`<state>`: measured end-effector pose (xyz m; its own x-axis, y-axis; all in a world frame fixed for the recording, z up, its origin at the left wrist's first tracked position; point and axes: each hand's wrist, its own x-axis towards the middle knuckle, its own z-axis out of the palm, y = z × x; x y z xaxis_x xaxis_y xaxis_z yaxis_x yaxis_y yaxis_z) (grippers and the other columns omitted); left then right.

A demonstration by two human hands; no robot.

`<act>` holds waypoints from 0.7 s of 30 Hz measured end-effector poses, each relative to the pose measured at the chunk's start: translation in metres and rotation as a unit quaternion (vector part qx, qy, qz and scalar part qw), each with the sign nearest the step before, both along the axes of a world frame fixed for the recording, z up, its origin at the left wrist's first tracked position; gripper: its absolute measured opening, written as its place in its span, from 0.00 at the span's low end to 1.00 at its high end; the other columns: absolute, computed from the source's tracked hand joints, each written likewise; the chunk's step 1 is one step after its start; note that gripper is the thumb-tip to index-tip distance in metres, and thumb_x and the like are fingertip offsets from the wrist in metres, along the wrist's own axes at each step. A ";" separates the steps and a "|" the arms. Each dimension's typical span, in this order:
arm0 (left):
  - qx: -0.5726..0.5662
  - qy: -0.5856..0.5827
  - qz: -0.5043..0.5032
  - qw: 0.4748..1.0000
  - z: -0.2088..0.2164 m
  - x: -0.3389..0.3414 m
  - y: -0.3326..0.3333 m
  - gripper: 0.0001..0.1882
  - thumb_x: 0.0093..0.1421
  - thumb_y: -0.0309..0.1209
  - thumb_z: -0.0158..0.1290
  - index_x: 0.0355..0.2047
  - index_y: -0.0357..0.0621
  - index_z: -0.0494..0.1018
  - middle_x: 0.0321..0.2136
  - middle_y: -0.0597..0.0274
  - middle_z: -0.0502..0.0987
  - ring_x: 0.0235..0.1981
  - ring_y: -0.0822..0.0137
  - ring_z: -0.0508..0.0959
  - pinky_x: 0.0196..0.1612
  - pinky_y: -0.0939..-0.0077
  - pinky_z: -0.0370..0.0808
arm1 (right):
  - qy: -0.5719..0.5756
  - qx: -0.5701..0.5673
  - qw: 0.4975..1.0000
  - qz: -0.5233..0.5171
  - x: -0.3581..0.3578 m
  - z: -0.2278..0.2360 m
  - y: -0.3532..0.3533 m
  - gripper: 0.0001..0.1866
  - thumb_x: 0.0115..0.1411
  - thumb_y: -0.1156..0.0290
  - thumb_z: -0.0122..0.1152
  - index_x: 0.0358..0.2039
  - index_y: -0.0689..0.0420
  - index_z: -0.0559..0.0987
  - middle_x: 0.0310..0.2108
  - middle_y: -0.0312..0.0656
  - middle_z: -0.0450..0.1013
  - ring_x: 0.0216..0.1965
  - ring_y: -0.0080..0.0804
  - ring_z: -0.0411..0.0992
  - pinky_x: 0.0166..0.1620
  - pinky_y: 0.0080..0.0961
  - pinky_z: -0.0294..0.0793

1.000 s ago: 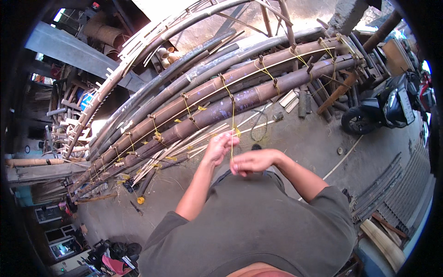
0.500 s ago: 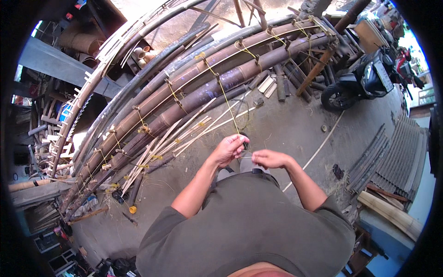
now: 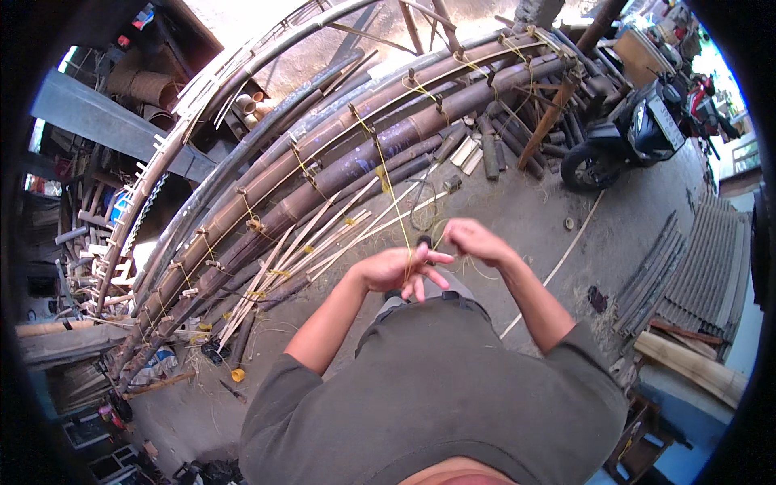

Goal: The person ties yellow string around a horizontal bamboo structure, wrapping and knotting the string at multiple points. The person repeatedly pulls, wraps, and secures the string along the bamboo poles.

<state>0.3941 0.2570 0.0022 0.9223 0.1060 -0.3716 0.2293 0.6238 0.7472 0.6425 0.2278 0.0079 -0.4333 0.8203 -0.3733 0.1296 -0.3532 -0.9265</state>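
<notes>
A thin yellow string runs taut from the thick dark bamboo pole down to my hands. My left hand has its fingers spread, and the string passes across them. Just to its right and slightly higher, my right hand is closed, with a strand of the string coming from its curled fingers. Whatever lies inside that closed hand is hidden. More yellow ties bind small pegs to the brown bamboo pole alongside.
Pale bamboo strips lie on the floor at the left, near a yellow cap. A motorbike stands at the far right. Below it are stacked corrugated sheets and dark poles. A long thin strip crosses the floor.
My left hand has gone from a pinch to spread fingers. My right hand has moved up and slightly right. The view has shifted a little.
</notes>
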 end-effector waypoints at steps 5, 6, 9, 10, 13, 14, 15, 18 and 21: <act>0.106 0.051 0.235 0.965 0.043 0.011 -0.009 0.45 0.66 0.56 0.41 0.69 0.42 0.34 0.66 0.43 0.46 0.52 0.60 0.74 0.41 0.70 0.80 | 0.043 0.072 0.939 0.333 -0.010 0.016 -0.013 0.11 0.64 0.68 0.47 0.36 0.56 0.78 0.32 0.36 0.75 0.30 0.23 0.71 0.34 0.23 0.72; 0.044 0.007 0.161 0.986 0.044 0.006 -0.008 0.44 0.66 0.55 0.41 0.69 0.42 0.36 0.65 0.43 0.50 0.50 0.61 0.74 0.41 0.70 0.80 | -0.017 0.128 0.935 0.332 -0.013 -0.011 -0.018 0.11 0.64 0.67 0.47 0.37 0.56 0.78 0.34 0.39 0.76 0.33 0.26 0.73 0.38 0.27 0.73; -0.073 -0.041 0.028 0.996 0.041 -0.006 -0.010 0.39 0.66 0.53 0.43 0.67 0.41 0.47 0.59 0.47 0.63 0.44 0.66 0.78 0.38 0.72 0.79 | -0.027 0.042 0.996 0.071 -0.006 0.001 0.006 0.12 0.65 0.65 0.47 0.37 0.58 0.76 0.29 0.37 0.74 0.30 0.25 0.71 0.35 0.26 0.72; 0.041 0.078 0.052 0.995 0.036 -0.007 -0.017 0.39 0.67 0.52 0.43 0.68 0.43 0.44 0.62 0.48 0.59 0.47 0.64 0.77 0.40 0.72 0.79 | 0.037 -0.011 0.999 -0.011 0.003 0.013 0.016 0.12 0.66 0.65 0.46 0.36 0.58 0.75 0.26 0.35 0.72 0.28 0.23 0.69 0.32 0.25 0.71; 0.140 0.177 0.283 0.932 0.023 -0.007 -0.017 0.40 0.67 0.52 0.43 0.69 0.49 0.38 0.63 0.49 0.59 0.52 0.59 0.74 0.46 0.62 0.79 | 0.035 0.122 0.973 0.192 -0.013 0.045 -0.004 0.13 0.67 0.65 0.45 0.34 0.58 0.75 0.27 0.32 0.71 0.28 0.22 0.68 0.33 0.22 0.69; 0.020 0.048 0.279 0.959 0.059 -0.002 -0.007 0.39 0.67 0.51 0.43 0.69 0.46 0.41 0.62 0.49 0.61 0.52 0.58 0.74 0.47 0.59 0.78 | 0.010 0.153 0.964 0.219 -0.012 0.021 -0.011 0.12 0.67 0.65 0.46 0.34 0.59 0.75 0.27 0.33 0.71 0.29 0.23 0.68 0.34 0.24 0.70; -0.039 -0.059 0.207 0.976 0.059 -0.006 -0.002 0.38 0.67 0.50 0.42 0.68 0.44 0.43 0.61 0.49 0.62 0.51 0.58 0.74 0.46 0.60 0.78 | -0.015 0.181 0.950 0.256 -0.016 -0.003 -0.018 0.12 0.67 0.66 0.46 0.33 0.60 0.75 0.27 0.34 0.72 0.29 0.24 0.68 0.36 0.26 0.70; -0.045 -0.005 0.054 0.998 0.047 -0.016 -0.006 0.36 0.68 0.49 0.40 0.68 0.41 0.45 0.63 0.46 0.58 0.54 0.57 0.72 0.48 0.59 0.77 | -0.036 0.171 0.984 0.042 -0.005 -0.007 0.005 0.12 0.67 0.67 0.46 0.33 0.59 0.76 0.25 0.34 0.71 0.28 0.25 0.68 0.35 0.26 0.70; 0.198 0.164 0.199 0.946 0.031 -0.014 -0.016 0.40 0.68 0.52 0.38 0.69 0.39 0.39 0.66 0.37 0.48 0.59 0.55 0.67 0.53 0.60 0.74 | 0.106 0.118 0.965 0.207 -0.013 0.063 -0.004 0.13 0.67 0.65 0.45 0.32 0.59 0.75 0.25 0.33 0.70 0.28 0.23 0.67 0.34 0.25 0.69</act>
<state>0.3799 0.2413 0.0334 0.6220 0.6116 -0.4889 0.2948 0.3956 0.8698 0.6296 0.2242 0.0710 -0.7880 0.6124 -0.0639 0.0133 -0.0869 -0.9961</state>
